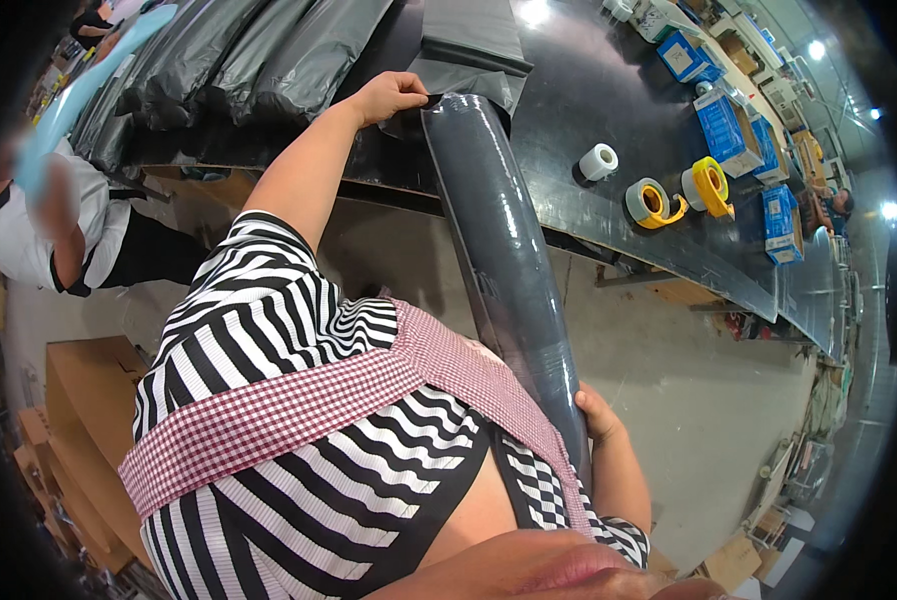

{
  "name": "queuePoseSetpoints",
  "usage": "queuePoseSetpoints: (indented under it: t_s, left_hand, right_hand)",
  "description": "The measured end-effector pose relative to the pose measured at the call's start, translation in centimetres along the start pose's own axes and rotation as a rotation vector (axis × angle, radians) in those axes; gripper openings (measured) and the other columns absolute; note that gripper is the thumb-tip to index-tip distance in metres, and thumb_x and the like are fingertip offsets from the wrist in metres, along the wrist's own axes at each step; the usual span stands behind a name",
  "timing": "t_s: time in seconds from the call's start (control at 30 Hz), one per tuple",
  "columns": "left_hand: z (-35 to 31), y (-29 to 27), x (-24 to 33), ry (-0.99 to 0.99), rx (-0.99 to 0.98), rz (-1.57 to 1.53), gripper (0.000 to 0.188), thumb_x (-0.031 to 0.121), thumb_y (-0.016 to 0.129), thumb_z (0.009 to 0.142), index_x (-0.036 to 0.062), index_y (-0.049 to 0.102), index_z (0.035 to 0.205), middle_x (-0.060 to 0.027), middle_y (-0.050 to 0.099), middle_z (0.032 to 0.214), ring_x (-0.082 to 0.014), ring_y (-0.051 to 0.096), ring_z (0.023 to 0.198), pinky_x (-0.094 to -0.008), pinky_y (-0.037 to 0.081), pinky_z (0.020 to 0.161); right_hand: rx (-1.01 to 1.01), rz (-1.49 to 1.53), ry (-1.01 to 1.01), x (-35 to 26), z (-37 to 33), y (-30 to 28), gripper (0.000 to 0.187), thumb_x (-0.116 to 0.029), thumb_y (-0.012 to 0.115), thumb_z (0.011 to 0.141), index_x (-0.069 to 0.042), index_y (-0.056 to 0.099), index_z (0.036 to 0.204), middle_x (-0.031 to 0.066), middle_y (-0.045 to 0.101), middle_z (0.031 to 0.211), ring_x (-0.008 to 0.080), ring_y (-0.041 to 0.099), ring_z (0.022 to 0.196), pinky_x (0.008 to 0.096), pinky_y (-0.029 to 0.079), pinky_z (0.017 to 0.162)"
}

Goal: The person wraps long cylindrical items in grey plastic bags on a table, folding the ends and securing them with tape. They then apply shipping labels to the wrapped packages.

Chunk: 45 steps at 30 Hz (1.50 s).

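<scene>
A long dark grey roll (pixel 509 240), glossy as if wrapped in clear film, slants from the table edge down against my body. My left hand (pixel 389 98) is closed in a pinch on a black plastic flap (pixel 432 101) beside the roll's far end. Lower down, my right hand (pixel 601 418) curls round the roll's right side, its thumb in sight and most fingers hidden. Flat grey plastic bag material (pixel 472 45) lies on the table just beyond the roll's far end.
Several grey plastic-wrapped bundles (pixel 259 60) lie on the black table (pixel 569 90) at far left. A white roll (pixel 599 161), two yellow tape rolls (pixel 651 203) and blue boxes (pixel 726 130) stand to the right. Cartons (pixel 94 400) and another person (pixel 79 220) are at left.
</scene>
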State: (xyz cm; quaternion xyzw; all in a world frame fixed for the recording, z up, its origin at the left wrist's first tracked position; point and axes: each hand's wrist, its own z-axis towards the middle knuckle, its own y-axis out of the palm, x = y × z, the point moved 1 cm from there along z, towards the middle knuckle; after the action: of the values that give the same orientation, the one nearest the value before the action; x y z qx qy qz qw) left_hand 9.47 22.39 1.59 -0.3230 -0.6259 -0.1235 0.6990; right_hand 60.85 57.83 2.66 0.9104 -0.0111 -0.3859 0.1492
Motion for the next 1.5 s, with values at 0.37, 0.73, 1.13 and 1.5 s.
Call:
queuePoseSetpoints:
  t_s: [0.37,0.73,1.13,1.5]
  left_hand:
    - [2.7,4.6,7.7,0.378,0.04,0.675,0.016,0.016,0.056,0.091,0.0039,0.061,0.1,-0.0113,0.072,0.11,-0.034,0.065,0.103,-0.0394,0.049,0.091]
    - [5.2,6.1,8.4,0.41,-0.267,0.848,0.019,0.02,0.055,0.096,0.0093,0.065,0.108,-0.011,0.067,0.125,-0.0295,0.056,0.123,-0.0471,0.028,0.116]
    - [5.5,6.4,-2.5,-0.262,0.388,-0.782,0.073,0.054,0.053,0.099,0.0049,0.036,0.149,-0.0138,0.043,0.151,-0.0286,0.04,0.139,-0.0405,0.033,0.113]
    - [4.4,9.2,-2.2,-0.299,0.382,-0.636,0.078,0.06,0.038,0.102,-0.0003,0.033,0.151,-0.0169,0.041,0.152,-0.0283,0.038,0.14,-0.0393,0.029,0.115]
  right_hand:
    - [-0.043,0.012,-0.064,-1.0,2.9,0.2,0.107,-0.07,0.073,0.068,0.002,0.045,0.142,0.0125,0.059,0.13,0.0215,0.057,0.117,0.0337,0.045,0.101]
    - [0.02,0.219,-0.039,1.4,4.7,-0.7,0.091,-0.065,0.073,0.073,-0.001,0.054,0.135,0.012,0.064,0.124,0.0222,0.062,0.111,0.0355,0.049,0.098]
    - [0.065,0.532,0.02,6.6,8.1,-2.9,0.087,-0.068,0.071,0.075,-0.002,0.059,0.13,0.0168,0.066,0.123,0.0292,0.064,0.109,0.0415,0.051,0.098]
    - [0.085,0.41,0.077,3.9,5.6,-2.0,0.085,-0.069,0.072,0.073,-0.004,0.063,0.126,0.0152,0.069,0.118,0.0277,0.066,0.105,0.0401,0.053,0.094]
